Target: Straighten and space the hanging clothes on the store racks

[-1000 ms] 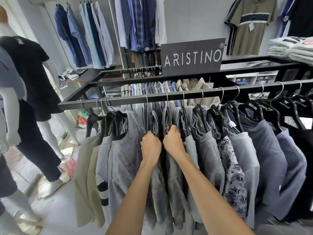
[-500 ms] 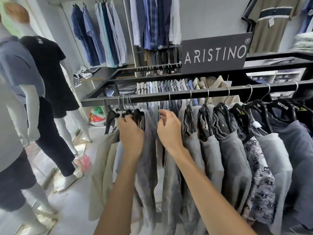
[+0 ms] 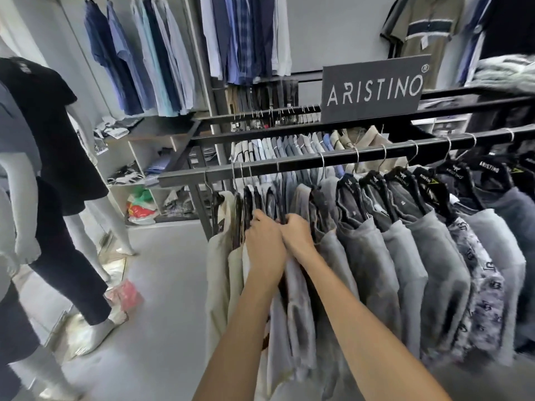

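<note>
A black rack rail [image 3: 289,164] runs left to right and carries several shirts on black hangers. Grey shirts [image 3: 376,256] hang evenly to the right; cream shirts [image 3: 220,270] bunch at the rail's left end. My left hand [image 3: 265,244] grips the shoulder of a shirt in the bunched left group. Touching it on the right, my right hand [image 3: 298,237] is closed on the neighbouring grey shirt's hanger [image 3: 282,215]. A patterned shirt [image 3: 477,285] hangs further right.
A dark brand sign [image 3: 373,88] stands on the rack top. Dressed mannequins [image 3: 49,154] stand at the left on a shiny base. Blue shirts [image 3: 139,59] hang on the back wall; shelves [image 3: 144,169] sit below. A pink bag [image 3: 124,293] lies on the floor.
Both hands have shifted left along the rail to the bunched shirts and come together again after being apart half a second ago. The view has swung left.
</note>
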